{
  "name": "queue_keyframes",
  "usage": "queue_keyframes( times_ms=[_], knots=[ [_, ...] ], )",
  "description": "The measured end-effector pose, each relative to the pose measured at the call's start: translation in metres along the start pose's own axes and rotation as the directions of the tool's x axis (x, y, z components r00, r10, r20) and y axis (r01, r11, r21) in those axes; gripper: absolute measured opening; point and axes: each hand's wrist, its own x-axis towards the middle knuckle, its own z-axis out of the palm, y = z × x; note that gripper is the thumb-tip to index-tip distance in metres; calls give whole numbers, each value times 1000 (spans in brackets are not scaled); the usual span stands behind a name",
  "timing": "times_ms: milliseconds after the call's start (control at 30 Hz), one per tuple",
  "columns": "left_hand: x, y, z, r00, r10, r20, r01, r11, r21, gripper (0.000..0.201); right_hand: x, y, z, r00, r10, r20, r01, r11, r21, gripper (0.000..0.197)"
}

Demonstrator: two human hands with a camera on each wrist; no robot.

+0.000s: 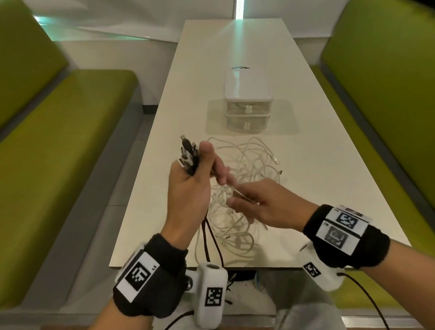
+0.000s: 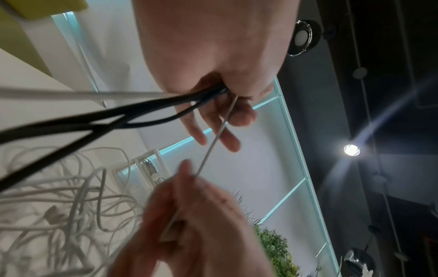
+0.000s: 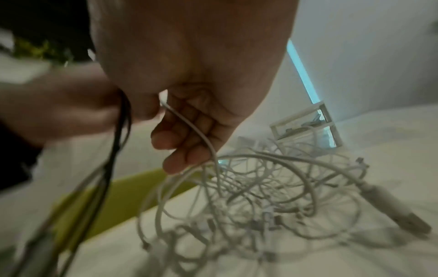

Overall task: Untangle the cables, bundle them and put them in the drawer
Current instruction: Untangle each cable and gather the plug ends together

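A tangle of white cables point(image 1: 248, 178) point(image 3: 260, 187) lies on the cream table point(image 1: 314, 157) in front of me. My left hand point(image 1: 191, 177) is raised above the table's left edge and grips a bunch of cable plugs point(image 1: 188, 154), white and black; black cables point(image 1: 211, 238) point(image 2: 94, 120) hang down from it. My right hand point(image 1: 250, 201) point(image 3: 184, 135) pinches one thin white cable point(image 2: 213, 144) point(image 3: 194, 129) that runs taut up to the left hand. A small white two-drawer box point(image 1: 247, 102) stands behind the tangle, both drawers closed.
Green upholstered benches point(image 1: 41, 158) point(image 1: 398, 93) flank the narrow table. A white wall point(image 1: 147, 9) with a lit strip closes the far end. The table's near edge point(image 1: 245, 264) is just under my wrists.
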Motion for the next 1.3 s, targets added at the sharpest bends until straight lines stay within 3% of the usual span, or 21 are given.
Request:
queue_keyframes(
  times_ms=[100,233,333,433,567,667,767,833,900,1000,1100,1200,1300],
  knots=[
    [-5,3,0,999,16,37,-12,994,-105,45,9,12,6,998,-6,65,16,988,-155,41],
    [-6,26,-3,982,163,95,-137,962,-235,45,22,14,0,996,-81,-28,70,956,-283,42],
    [0,57,-10,954,275,117,-231,926,-297,48,27,20,-8,993,-14,-114,-22,951,-310,38],
    [7,67,-17,945,310,107,-280,933,-228,50,28,20,-13,984,77,-163,-120,955,-271,33],
    [10,25,-18,974,192,121,-206,972,118,32,24,14,-6,975,106,-198,-148,966,-211,29],
    [4,-17,-14,987,48,156,-105,917,384,46,22,16,0,975,136,-178,-182,944,-274,25],
    [-3,-38,-5,987,-90,135,25,904,427,37,21,16,1,974,156,-166,-202,930,-307,22],
    [-3,-46,1,987,-111,120,45,889,456,29,18,15,0,970,158,-184,-210,927,-310,18],
    [-3,-48,6,986,-118,120,44,871,490,28,15,15,-1,964,149,-221,-199,954,-224,19],
    [-4,-48,11,976,-94,197,-47,791,610,32,16,14,2,945,211,-249,-201,977,69,27],
    [-3,-52,10,964,-104,245,-88,744,662,50,18,23,7,945,261,-198,-239,963,128,34],
    [-1,-51,11,951,-145,274,-65,770,635,62,21,30,10,944,285,-168,-284,958,32,22],
    [2,-48,9,963,-148,226,32,894,446,57,19,26,9,965,191,-177,-182,981,66,25]
  ],
)
